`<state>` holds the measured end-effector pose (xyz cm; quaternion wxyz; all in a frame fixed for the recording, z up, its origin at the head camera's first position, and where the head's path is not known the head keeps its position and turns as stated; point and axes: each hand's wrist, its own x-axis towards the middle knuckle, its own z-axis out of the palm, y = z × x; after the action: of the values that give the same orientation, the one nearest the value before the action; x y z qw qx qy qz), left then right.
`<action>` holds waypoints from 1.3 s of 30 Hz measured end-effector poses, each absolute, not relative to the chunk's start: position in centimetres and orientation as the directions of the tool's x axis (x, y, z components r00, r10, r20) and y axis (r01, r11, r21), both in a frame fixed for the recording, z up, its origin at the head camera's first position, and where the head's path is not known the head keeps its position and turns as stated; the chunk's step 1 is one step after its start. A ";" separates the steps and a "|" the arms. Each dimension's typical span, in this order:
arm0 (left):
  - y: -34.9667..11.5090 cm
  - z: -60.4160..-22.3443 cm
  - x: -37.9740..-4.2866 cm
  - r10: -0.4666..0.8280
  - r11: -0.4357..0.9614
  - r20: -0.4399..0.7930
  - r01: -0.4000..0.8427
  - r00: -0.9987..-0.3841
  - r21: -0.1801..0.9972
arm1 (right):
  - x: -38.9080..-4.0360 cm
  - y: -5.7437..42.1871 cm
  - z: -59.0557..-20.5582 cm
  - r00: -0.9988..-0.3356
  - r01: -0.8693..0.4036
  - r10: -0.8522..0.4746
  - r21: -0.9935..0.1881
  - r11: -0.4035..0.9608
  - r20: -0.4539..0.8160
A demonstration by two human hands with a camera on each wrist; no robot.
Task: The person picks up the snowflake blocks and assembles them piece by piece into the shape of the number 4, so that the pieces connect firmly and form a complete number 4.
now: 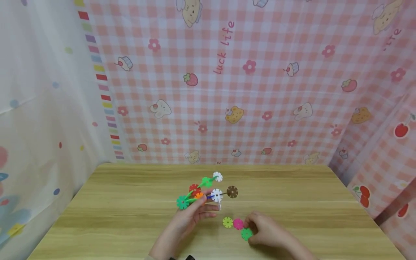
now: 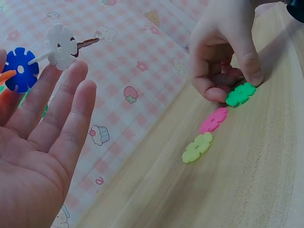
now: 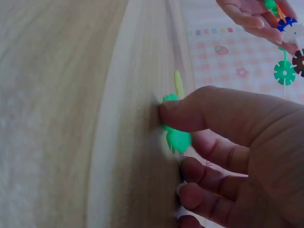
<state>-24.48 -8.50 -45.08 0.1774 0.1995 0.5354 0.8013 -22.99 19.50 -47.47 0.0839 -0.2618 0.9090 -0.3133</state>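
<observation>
My left hand [image 1: 191, 216] holds a joined assembly of notched plastic snowflake discs above the table, thumb against an orange disc [image 1: 199, 196]. Its other fingers extend loosely. The assembly includes a red disc [image 1: 194, 189], a white disc [image 1: 216, 195], a brown disc [image 1: 232, 191] and, in the left wrist view, a blue disc [image 2: 21, 70]. Low on the right, my right hand [image 1: 265, 230] pinches a green disc [image 2: 241, 94] at the table surface. Beside it lie a pink disc [image 1: 238, 224] and a yellow-green disc [image 1: 227, 222], in a row.
The wooden table [image 1: 130, 216] reaches back to a pink checked curtain [image 1: 279, 94]. A pale dotted curtain [image 1: 42, 108] hangs at the left, and more patterned cloth [image 1: 386, 144] hangs at the right.
</observation>
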 end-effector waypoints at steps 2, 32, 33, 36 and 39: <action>-8.5 -45.1 -24.5 0.498 -0.365 0.139 -0.061 -0.856 0.929 | -23.1 19.5 -47.5 -0.848 -0.417 -0.530 -0.628 0.658 0.007; -8.5 -45.0 -24.6 0.496 -0.362 0.200 0.008 -0.845 0.932 | -22.1 12.8 -45.1 -0.851 -0.084 -0.519 -0.996 -0.009 0.076; -8.5 -45.0 -24.6 0.501 -0.355 0.202 0.013 -0.841 0.935 | -22.1 12.7 -45.0 -0.851 -0.073 -0.520 -0.997 -0.023 0.074; -8.5 -45.1 -24.6 0.510 -0.354 0.213 0.022 -0.833 0.935 | -22.1 12.6 -44.9 -0.853 -0.041 -0.519 -0.998 -0.049 0.060; -8.5 -45.1 -24.6 0.513 -0.361 0.223 0.028 -0.829 0.932 | -22.2 12.5 -44.8 -0.852 -0.027 -0.521 -0.998 -0.058 0.054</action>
<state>-24.60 -8.51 -45.12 0.1543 0.2486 0.5438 0.7865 -22.23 12.53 -44.83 0.1769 -0.2065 0.6630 -0.6975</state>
